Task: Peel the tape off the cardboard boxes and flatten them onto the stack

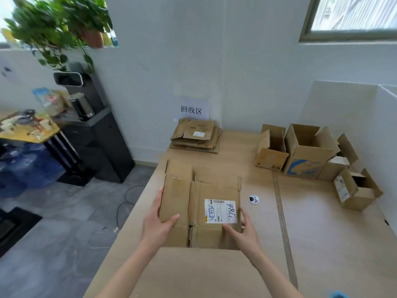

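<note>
Pale wood table (322, 244) by a white wall — flattened box (199, 203) held between left hand (160, 224) and right hand (242, 229), both gripping its near side edges, stack (196, 135) well ahead — light, floppy at creases, so grip the edges.

A white paper sign (191, 109) on the wall at twelve o'clock reads "回收区" in black characters. On the flattened cardboard box (199, 207) at six o'clock, a white shipping label (220, 211) bears handwritten dark characters that look like "98LL", turned sideways, beside a barcode and print too small to read. Labels on the boxes at three o'clock are illegible.
</note>
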{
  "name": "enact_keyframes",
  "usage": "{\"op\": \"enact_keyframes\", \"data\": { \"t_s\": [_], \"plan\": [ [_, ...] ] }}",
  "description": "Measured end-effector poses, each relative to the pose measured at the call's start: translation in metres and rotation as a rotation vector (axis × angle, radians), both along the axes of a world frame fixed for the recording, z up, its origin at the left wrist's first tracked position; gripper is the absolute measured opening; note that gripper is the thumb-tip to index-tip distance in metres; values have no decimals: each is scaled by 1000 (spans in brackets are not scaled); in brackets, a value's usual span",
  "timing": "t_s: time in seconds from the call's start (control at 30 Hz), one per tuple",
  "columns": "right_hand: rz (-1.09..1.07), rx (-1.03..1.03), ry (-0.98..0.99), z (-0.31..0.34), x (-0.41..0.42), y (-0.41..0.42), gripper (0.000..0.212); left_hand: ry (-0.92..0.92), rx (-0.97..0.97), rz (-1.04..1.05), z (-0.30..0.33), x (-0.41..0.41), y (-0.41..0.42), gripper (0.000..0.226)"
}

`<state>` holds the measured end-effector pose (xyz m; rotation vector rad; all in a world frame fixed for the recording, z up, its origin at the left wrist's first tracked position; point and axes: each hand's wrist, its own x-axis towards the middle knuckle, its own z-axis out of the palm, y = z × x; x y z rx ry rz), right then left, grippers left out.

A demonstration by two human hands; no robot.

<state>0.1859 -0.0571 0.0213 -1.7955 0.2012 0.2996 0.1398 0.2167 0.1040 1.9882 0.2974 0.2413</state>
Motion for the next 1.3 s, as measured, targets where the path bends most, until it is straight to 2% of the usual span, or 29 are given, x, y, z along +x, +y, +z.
{"op": "enact_keyframes", "data": {
  "t_s": [0.1,0.33,0.47,0.6,0.77,1.03,1.3],
  "plan": [
    [55,-8,-121,40,6,45,95,-36,25,87,25,-20,48,100],
    [168,-54,-321,134,-14,188,102,-122,46,215,94,-85,195,94],
    [195,-14,-454,182,-45,270,104,-194,-2,285,125,-128,275,95],
    [209,42,-521,205,-70,340,106,-294,-28,319,153,-169,338,94],
    [256,64,-556,224,-90,415,103,-297,-75,382,163,-205,407,97],
    [350,86,-600,236,-66,534,96,-320,-80,456,159,-200,515,97],
    [309,109,-619,241,-3,662,90,-320,-22,447,174,-131,641,95]
  ]
}}
